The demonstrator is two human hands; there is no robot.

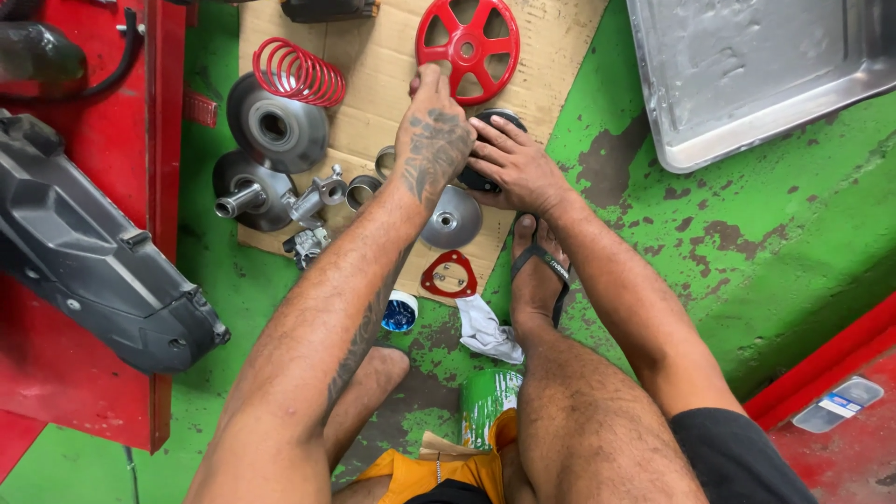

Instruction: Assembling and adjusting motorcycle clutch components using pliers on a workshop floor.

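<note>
While you sit low over the green floor (747, 243), both your hands work in the upper middle of the frame, on a sheet of cardboard (551, 56). Your left hand (431, 140), the tattooed one, reaches up with the fingers bent, and its fingertips touch the lower rim of the red spoked wheel (467, 47); I cannot tell if the grip really closes on the rim or only rests on it. Your right hand (513, 168) lies just beside it with the fingers spread flat over a black round part (499, 119), pressing on it and not clenched around it. Directly below the two hands a silver dished plate (450, 219) lies on the cardboard, and under it a small red triangular plate (449, 276).

To the left of your hands you see a red coil spring (299, 73), a grey pulley disc (275, 123), a second disc with a shaft (247, 194) and two small metal rings (364, 191). A white rag (485, 331) lies near your sandalled foot (539, 271). A metal tray (747, 75) fills the upper right, and a dark plastic cover (84, 252) lies at the left.
</note>
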